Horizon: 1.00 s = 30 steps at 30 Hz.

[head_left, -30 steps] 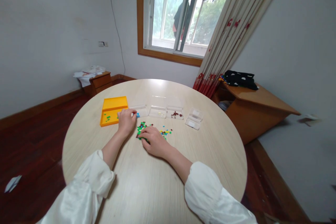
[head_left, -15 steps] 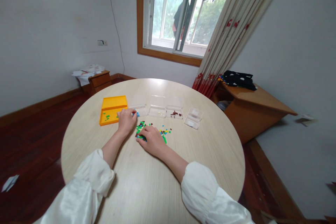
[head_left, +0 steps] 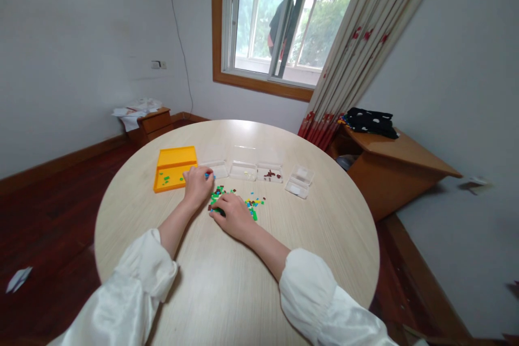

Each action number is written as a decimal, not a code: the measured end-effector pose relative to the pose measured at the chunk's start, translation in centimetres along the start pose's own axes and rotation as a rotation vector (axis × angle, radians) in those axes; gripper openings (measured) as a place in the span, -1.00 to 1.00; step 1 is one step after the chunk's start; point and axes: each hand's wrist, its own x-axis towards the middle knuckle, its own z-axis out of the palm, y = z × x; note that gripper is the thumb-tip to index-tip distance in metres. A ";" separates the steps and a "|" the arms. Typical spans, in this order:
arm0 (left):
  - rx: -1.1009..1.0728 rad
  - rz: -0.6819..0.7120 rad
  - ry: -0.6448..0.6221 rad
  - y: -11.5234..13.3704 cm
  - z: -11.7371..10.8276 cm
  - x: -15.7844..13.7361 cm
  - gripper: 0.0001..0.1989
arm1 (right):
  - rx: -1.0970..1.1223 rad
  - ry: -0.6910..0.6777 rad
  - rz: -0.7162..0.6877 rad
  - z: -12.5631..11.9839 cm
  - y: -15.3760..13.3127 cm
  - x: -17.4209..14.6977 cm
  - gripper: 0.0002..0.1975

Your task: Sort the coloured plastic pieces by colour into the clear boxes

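My left hand (head_left: 198,185) reaches over the near left corner of an open clear plastic box (head_left: 220,170). Its fingers are curled together, with small blue pieces beside the fingertips; whether one is pinched cannot be made out. My right hand (head_left: 234,213) rests at the near side of a loose pile of small building bricks (head_left: 219,191), mostly green, with brown, blue and yellow ones. Its thumb and fingers are bent but apart over the bricks, and the palm hides part of the pile. Left of my left hand lies an open yellow case (head_left: 177,158) holding a few green pieces.
A clear box with a few pale pieces (head_left: 248,175), another with dark brown pieces (head_left: 272,175) and a small open clear case (head_left: 300,184) line the far side of the round table (head_left: 227,292). A wooden cabinet (head_left: 399,159) stands beyond its right edge.
My left hand has shifted very slightly to the right along the clear box. My right hand stays at the pile, almost unmoved.
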 end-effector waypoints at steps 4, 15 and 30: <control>0.002 0.009 0.003 0.1 0.0 0.0 -0.80 | 0.002 -0.004 0.000 0.1 0.0 0.1 -0.87; -0.019 0.004 0.006 0.0 0.0 0.0 -0.80 | 0.015 -0.007 0.000 -0.2 -0.1 0.2 -0.89; -0.001 0.000 -0.001 0.0 -0.1 0.0 -0.80 | 0.000 -0.008 -0.015 -0.2 0.1 0.1 -0.89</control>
